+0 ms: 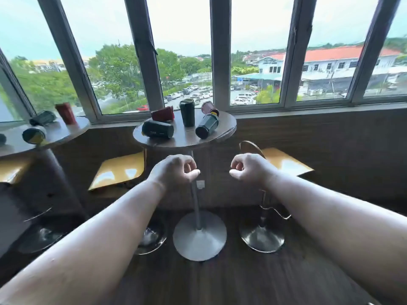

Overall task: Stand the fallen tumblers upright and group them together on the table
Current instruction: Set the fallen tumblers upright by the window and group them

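Nothing is done yet, as far as can be judged. On the round counter (187,140) by the window, only one dark green tumbler (187,112) stands upright, near the middle. Four lie on their sides: a black tumbler (158,129) at the near left, a red tumbler (163,114) behind it, a dark tumbler (207,126) at the near right, and a maroon tumbler (210,108) at the far right. They are scattered, not grouped.

Both hands hover in the air well short of the counter, touching nothing. The left hand (176,169) and right hand (248,168) have their fingers curled in, and neither holds anything.

Left to do: raise all four fallen ones and gather the five together. A second counter (66,130) at far left carries more tumblers, some also lying down.
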Available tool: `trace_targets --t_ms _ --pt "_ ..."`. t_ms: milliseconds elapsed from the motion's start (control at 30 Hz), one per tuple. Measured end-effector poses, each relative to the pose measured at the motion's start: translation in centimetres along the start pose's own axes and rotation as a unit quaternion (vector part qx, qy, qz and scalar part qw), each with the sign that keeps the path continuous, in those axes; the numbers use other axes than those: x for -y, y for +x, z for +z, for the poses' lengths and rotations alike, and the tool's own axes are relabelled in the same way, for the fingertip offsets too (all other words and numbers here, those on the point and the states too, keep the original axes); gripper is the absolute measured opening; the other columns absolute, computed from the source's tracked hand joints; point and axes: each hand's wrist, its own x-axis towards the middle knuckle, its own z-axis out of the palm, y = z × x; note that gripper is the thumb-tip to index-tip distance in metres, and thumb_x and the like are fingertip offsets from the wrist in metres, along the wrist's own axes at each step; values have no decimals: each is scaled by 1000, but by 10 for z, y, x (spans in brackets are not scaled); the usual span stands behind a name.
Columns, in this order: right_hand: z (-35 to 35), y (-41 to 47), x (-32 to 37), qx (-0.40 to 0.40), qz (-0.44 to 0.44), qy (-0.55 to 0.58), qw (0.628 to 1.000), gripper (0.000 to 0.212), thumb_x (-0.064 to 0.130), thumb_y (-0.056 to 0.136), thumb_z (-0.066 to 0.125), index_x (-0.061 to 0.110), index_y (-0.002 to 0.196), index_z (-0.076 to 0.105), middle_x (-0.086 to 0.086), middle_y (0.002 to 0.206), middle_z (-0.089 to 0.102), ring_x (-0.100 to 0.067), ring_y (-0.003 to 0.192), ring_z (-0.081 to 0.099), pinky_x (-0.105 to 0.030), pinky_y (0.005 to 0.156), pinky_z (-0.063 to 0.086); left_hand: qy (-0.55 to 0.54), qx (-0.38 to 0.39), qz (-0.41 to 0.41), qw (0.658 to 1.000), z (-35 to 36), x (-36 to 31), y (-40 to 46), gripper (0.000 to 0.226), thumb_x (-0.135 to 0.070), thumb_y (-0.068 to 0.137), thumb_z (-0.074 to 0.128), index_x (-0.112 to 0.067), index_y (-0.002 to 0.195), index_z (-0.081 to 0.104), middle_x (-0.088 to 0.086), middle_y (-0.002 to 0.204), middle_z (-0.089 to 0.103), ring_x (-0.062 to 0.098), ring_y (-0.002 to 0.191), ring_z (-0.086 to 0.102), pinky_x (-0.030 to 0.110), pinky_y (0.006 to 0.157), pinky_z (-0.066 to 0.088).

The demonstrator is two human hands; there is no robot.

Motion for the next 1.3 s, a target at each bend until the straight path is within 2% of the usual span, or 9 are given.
trace_targets --t_ms 100,267,467,767,867,967,1067,1167,1300 --pt "-6 52 3 -17 17 13 1000 17 36 82 64 23 93 67 8 86 65 -14 80 61 -27 70 47 2 2 23 1000 -10 21 57 16 -45 85 67 -29 86 68 -15 78 65 -3 71 57 24 64 43" --pt "-9 126 -5 -42 56 65 995 15 38 80 64 25 87 68 9 84 67 -13 81 64 -31 76 54 -3 -1 44 999 -5 44 134 13 -43 84 68 -31 87 68 -14 80 66 8 76 63 25 72 50" --pt "-14 215 -44 -39 47 86 994 13 33 82 65 22 88 67 8 81 66 -11 76 61 -22 63 43 -11 5 35 999 20 58 231 23 -46 85 67 -30 101 68 -11 90 68 10 78 62 30 78 53" --pt "-2 370 -112 31 11 103 994 24 35 85 66 19 103 65 3 93 66 -18 90 61 -30 78 50 -81 9 -84 993 75 75 357 40 -43 87 69 -23 121 59 -3 101 63 14 91 59 28 82 45" --pt "10 409 -121 73 22 144 987 35 41 87 65 15 109 60 -4 96 62 -22 89 58 -36 82 49 -148 34 -150 977 91 85 383 53 -47 86 71 -19 128 55 -1 102 61 14 90 60 27 76 47" --pt "23 434 -122 102 50 205 972 32 43 90 61 14 104 55 -7 88 62 -24 76 61 -37 69 55 -238 85 -219 943 103 93 400 62 -46 84 75 -21 135 50 4 110 60 18 94 61 29 69 49" --pt "33 449 -121 142 75 259 952 45 50 90 57 8 108 54 -10 92 62 -25 70 62 -32 59 54 -301 139 -250 910 107 102 413 76 -47 74 80 -28 139 46 4 116 61 22 101 64 29 64 50" --pt "43 455 -117 197 103 314 923 61 63 78 59 16 116 56 -13 108 66 -27 82 67 -32 63 54 -346 196 -252 882 107 109 420 62 -39 84 77 -38 136 44 -1 116 63 20 100 66 33 67 53" --pt "49 460 -111 210 116 353 904 42 49 88 61 18 116 60 -9 106 68 -19 81 61 -30 67 49 -358 230 -223 877 107 113 429 68 -40 73 80 -40 133 48 -2 107 67 22 99 70 41 72 55"
